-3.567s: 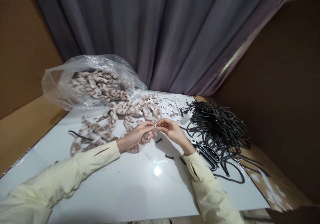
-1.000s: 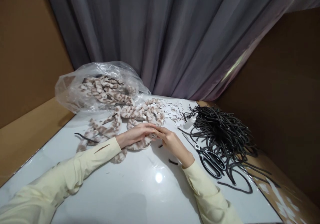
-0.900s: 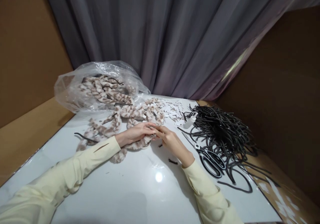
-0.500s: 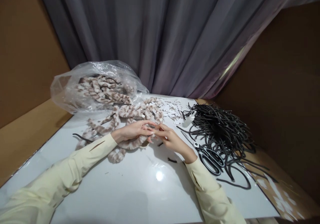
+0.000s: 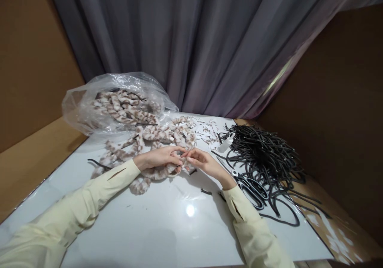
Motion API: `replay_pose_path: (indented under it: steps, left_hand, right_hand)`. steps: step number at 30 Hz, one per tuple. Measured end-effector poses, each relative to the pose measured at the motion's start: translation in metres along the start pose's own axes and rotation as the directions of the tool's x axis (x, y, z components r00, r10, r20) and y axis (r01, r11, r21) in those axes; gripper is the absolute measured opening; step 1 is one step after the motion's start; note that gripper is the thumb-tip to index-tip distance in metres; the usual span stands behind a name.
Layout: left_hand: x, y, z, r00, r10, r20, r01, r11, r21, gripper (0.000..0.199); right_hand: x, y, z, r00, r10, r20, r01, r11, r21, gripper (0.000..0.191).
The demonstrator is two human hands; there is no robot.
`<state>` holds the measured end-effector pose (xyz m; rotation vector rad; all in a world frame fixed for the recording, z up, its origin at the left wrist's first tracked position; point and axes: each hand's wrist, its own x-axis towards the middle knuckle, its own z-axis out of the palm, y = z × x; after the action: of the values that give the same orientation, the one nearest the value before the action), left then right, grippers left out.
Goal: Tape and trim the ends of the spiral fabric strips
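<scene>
My left hand (image 5: pixel 161 156) is closed around the end of a fluffy beige-and-brown plush strip (image 5: pixel 157 174) at the middle of the table. My right hand (image 5: pixel 206 163) meets it from the right, its bent fingertips pinching at the same furry end. Exactly what lies between the fingertips is partly hidden. Loose plush strips (image 5: pixel 119 153) lie heaped behind and left of my hands. Below the right fingers shows a short black cord piece (image 5: pixel 193 172), and another black scrap (image 5: pixel 206 191) lies nearer me.
A clear plastic bag (image 5: pixel 77 112) of plush strips stands at the back left. On the right are a pile of black cords (image 5: pixel 266 152), black-handled scissors (image 5: pixel 253 192) and a small white bottle (image 5: pixel 226 143). Scraps (image 5: pixel 206 130) litter the back; a grey curtain (image 5: pixel 167 40) hangs behind.
My right fingers have bent and drawn back slightly from lying across the left fingertips. More of the furry end shows between the hands. The left hand has barely moved.
</scene>
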<state>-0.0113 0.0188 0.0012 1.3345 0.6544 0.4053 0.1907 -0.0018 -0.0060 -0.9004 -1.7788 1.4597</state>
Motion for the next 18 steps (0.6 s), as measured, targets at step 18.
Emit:
replay_pose_path:
  steps: [18]
  left_hand:
    - [-0.007, 0.016, 0.009, 0.994, -0.094, -0.060, 0.098, 0.992, 0.074, 0.046]
  right_hand:
    - [-0.001, 0.005, 0.004, 0.992, 0.065, 0.104, -0.071, 0.996, 0.050, 0.027]
